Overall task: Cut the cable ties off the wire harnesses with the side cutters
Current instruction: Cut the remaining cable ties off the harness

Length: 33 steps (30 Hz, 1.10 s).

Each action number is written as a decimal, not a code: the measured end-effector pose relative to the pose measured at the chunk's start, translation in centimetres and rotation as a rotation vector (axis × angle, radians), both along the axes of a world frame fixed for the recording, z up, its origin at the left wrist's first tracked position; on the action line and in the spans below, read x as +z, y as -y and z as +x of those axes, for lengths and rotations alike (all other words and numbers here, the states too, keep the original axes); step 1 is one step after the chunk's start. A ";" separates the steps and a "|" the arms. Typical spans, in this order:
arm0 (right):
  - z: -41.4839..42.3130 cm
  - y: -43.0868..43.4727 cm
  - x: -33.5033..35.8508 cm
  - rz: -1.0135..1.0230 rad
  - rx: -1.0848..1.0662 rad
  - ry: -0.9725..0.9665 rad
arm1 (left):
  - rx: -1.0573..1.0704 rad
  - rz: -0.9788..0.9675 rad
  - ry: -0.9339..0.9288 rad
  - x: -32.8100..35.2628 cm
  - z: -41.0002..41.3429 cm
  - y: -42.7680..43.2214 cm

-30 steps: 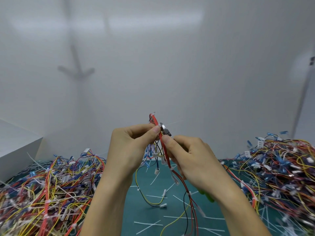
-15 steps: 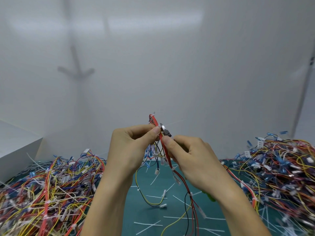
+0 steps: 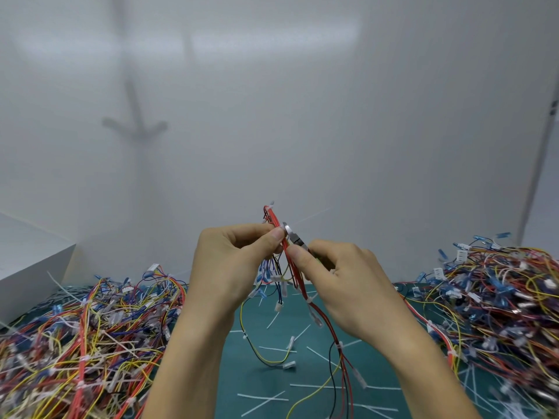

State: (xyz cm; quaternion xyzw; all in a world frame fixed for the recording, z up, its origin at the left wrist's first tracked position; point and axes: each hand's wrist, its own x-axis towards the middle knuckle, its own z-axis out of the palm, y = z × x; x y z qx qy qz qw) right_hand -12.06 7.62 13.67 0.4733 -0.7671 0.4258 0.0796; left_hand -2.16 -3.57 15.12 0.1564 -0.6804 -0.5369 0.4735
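My left hand (image 3: pixel 239 261) pinches a red wire harness (image 3: pixel 292 261) between thumb and fingers and holds it up over the green mat (image 3: pixel 272 385). The harness hangs down to the mat, with white cable ties (image 3: pixel 339 345) along it. My right hand (image 3: pixel 341 276) grips the side cutters (image 3: pixel 292 234); only the metal jaws and a bit of green handle show. The jaws sit against the red wires just above my left thumb, where a thin white tie tail sticks out to the right.
A big heap of coloured harnesses (image 3: pixel 78 337) covers the left of the mat, another heap (image 3: pixel 499 303) the right. Cut white tie pieces (image 3: pixel 263 399) lie scattered between them. A white box (image 3: pixel 30 267) stands at far left; a white wall rises behind.
Both hands and the harness stay almost still. The right hand's fingers have shifted slightly on the cutter handles.
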 end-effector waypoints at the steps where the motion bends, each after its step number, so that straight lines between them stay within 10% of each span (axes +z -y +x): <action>1: 0.0 0.0 0.0 0.004 -0.002 -0.005 | 0.005 -0.003 0.004 0.0 0.0 0.0; 22: 0.0 -0.1 -0.1 0.010 -0.004 -0.007 | 0.051 -0.080 0.046 -0.4 0.1 0.9; 28: 0.6 0.1 0.1 -0.119 0.387 0.741 | 0.042 -0.067 -0.013 -0.3 0.0 0.8; 33: 0.2 -0.8 0.9 -0.130 0.437 0.853 | 0.059 -0.043 -0.033 -0.3 0.3 1.2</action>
